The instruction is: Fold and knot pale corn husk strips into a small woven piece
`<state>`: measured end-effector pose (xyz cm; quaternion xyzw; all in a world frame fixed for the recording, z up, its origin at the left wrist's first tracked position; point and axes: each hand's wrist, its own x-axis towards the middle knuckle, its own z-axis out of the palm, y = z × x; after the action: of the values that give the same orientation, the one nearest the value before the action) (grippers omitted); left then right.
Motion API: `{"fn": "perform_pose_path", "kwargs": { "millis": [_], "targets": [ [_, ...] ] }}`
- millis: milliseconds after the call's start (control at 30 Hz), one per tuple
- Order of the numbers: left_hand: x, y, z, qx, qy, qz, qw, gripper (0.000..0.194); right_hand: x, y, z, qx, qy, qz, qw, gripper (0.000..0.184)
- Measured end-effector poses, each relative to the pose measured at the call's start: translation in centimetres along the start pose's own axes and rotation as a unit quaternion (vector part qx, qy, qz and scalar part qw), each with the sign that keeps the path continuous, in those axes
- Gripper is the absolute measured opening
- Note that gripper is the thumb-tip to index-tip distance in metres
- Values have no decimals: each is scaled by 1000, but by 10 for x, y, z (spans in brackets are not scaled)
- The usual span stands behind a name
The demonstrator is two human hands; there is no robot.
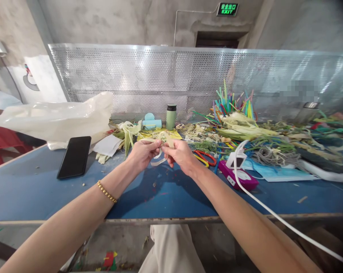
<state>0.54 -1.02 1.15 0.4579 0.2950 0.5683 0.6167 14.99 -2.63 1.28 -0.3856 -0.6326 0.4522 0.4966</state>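
Forearms (74, 220) — left hand (144, 152), right hand (179, 154) pinching pale strip (159, 163) — sign (227, 9): "EXIT".

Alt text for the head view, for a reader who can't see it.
Two bare hands, left and right, pinch a pale strip above a blue table. A black phone lies at left, a green bottle stands behind, and dried husks are heaped at right.

The head view looks from the person's own head, forward and slightly down across the blue table (165, 201), its near edge low in view. Beyond the table it faces a perforated metal screen (148, 72), farther off, and the wall above.
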Motion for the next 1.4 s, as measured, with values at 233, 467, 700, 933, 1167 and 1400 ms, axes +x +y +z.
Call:
{"fn": "perform_pose_path", "kwargs": {
  "millis": [233, 467, 700, 933, 1167, 1400],
  "targets": [
    [-1, 2, 2, -30, 15, -28, 999, 13, -1, -2, 1, 1, 0, 10, 1000, 19],
    [-1, 2, 2, -42, 4, -30, 999, 12, 0, -2, 1, -6, 6, 3, 1000, 20],
    [-3, 2, 3, 1, -9, -13, 1000, 14, 4, 2, -1, -19, 86, -7, 996, 26],
    [-2, -1, 2, 3, 6, -24, 1000, 9, 6, 4, 3, -37, 105, 4, 994, 25],
    [-3, 1, 5, -52, 1, -49, 997, 11, 8, 11, 4, -22, 114, -16, 993, 30],
    [-4, 6, 3, -40, -38, -22, 998, 6, 4, 1, 2, -56, 98, -38, 993, 29]
  ]
}}
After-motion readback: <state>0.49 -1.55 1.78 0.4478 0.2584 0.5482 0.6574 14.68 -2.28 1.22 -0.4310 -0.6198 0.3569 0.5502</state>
